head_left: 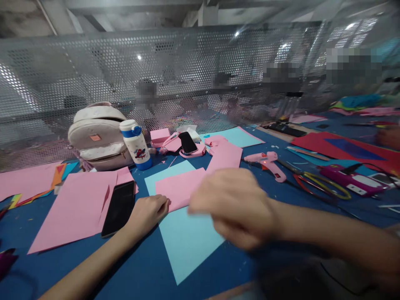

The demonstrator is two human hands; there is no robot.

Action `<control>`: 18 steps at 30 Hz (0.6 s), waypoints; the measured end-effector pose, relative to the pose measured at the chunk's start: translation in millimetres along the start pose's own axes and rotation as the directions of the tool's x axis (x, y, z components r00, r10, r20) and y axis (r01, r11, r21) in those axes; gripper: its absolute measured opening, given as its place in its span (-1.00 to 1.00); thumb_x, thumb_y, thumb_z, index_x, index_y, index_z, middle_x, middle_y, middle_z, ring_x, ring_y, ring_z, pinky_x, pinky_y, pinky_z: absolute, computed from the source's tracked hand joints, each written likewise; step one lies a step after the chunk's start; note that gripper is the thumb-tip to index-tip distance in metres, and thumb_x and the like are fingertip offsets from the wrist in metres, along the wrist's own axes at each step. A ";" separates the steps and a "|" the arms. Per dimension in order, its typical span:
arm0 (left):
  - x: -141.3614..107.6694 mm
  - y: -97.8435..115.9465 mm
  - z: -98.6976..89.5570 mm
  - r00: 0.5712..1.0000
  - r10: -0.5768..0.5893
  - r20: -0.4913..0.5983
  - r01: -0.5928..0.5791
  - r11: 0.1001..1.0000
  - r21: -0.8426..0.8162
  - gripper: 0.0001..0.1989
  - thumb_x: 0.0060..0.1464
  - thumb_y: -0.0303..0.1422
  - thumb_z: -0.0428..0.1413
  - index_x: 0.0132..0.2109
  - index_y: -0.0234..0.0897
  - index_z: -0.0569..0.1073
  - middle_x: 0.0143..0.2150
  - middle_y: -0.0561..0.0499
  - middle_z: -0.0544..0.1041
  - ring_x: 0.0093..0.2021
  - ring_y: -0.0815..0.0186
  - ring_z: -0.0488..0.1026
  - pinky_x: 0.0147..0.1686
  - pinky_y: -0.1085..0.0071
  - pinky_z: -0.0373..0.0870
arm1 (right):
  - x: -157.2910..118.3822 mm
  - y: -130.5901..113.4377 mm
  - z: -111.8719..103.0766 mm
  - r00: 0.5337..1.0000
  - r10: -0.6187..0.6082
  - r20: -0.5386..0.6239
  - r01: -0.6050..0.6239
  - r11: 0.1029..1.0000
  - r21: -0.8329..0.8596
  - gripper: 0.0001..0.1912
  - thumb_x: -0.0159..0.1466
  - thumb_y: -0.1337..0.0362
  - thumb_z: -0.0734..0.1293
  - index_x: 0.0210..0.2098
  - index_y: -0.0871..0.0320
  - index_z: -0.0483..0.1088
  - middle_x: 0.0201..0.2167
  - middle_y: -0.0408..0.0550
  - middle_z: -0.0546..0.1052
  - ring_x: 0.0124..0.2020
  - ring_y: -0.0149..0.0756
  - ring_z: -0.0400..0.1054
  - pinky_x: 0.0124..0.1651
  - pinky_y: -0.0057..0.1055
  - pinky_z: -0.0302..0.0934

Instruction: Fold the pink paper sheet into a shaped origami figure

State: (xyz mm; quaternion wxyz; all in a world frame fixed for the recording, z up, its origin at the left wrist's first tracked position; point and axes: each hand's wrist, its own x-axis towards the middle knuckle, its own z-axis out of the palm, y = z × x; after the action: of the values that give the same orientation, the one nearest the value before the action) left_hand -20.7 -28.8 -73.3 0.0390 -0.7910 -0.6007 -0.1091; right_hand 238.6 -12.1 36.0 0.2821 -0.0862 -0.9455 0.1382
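Observation:
My left hand point(151, 209) rests at the left end of a folded pink paper strip point(176, 187), its curled fingers closed on the paper's lower corner. Under that strip lies a light blue sheet point(190, 246), set at a slant. My right hand point(234, 206) hovers over the strip's right end, smeared by motion. Its fingers look bent, but whether they hold anything is unclear. Another pink piece point(225, 156) extends behind the right hand. Left of my left hand, a black phone point(119, 208) lies on a large pink sheet point(73, 208).
Beyond stand a white backpack point(100, 121) and a water bottle point(137, 148), before a perforated metal screen point(187, 62). Rightward lie a pink glue gun point(268, 164), scissors point(321, 185), a purple power strip point(353, 179) and red paper point(375, 150). Another person's hand point(389, 137) shows far right.

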 end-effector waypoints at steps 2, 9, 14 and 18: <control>0.3 0.1 -0.4 1.000 -0.002 0.007 0.002 1.000 -0.005 -0.71 0.27 -0.38 -0.06 -0.40 -0.27 0.43 -0.45 -0.01 0.54 -0.48 0.32 0.45 -0.51 0.42 -0.01 | 22.3 33.0 -5.0 0.994 0.104 0.018 -0.104 0.994 -0.037 -0.72 0.33 0.33 0.07 -0.15 0.08 0.39 -0.25 -0.05 0.52 -0.22 -0.26 0.40 -0.17 -0.31 0.25; 0.7 -0.1 -1.7 0.999 -0.023 0.030 0.025 0.998 -0.059 -0.70 0.29 -0.35 -0.08 -0.39 -0.27 0.42 -0.42 -0.02 0.55 -0.44 0.30 0.47 -0.49 0.42 0.00 | -4.1 96.7 32.5 0.839 0.385 0.384 -0.355 0.923 -0.148 -0.91 0.31 0.29 0.24 -0.32 0.14 0.35 -0.31 -0.08 0.51 -0.31 -0.28 0.36 -0.33 -0.43 0.07; 1.0 -1.7 -8.4 0.996 -0.046 0.076 0.057 0.986 -0.155 -0.70 0.32 -0.33 -0.09 -0.38 -0.25 0.38 -0.39 0.04 0.55 -0.42 0.32 0.47 -0.46 0.45 0.07 | -9.9 108.2 49.2 0.865 0.307 0.396 -0.278 0.952 -0.130 -0.81 0.37 0.30 0.18 -0.37 0.14 0.32 -0.32 -0.09 0.49 -0.23 -0.26 0.38 -0.28 -0.42 0.07; -0.1 -6.3 -16.1 0.990 -0.037 0.133 0.069 0.969 -0.239 -0.69 0.35 -0.28 -0.12 -0.35 -0.23 0.36 -0.40 0.08 0.53 -0.43 0.34 0.45 -0.44 0.47 0.12 | -7.7 115.1 51.6 0.856 0.319 0.406 -0.281 0.948 -0.153 -0.72 0.42 0.24 0.14 -0.41 0.13 0.28 -0.37 -0.11 0.47 -0.30 -0.28 0.37 -0.33 -0.41 0.03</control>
State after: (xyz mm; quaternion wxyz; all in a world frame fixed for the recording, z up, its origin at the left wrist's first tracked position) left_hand -28.8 -30.2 -58.0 -0.0995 -0.7788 -0.6050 -0.1320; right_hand 226.0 84.1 -45.1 0.0399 -0.2125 -0.9641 0.1542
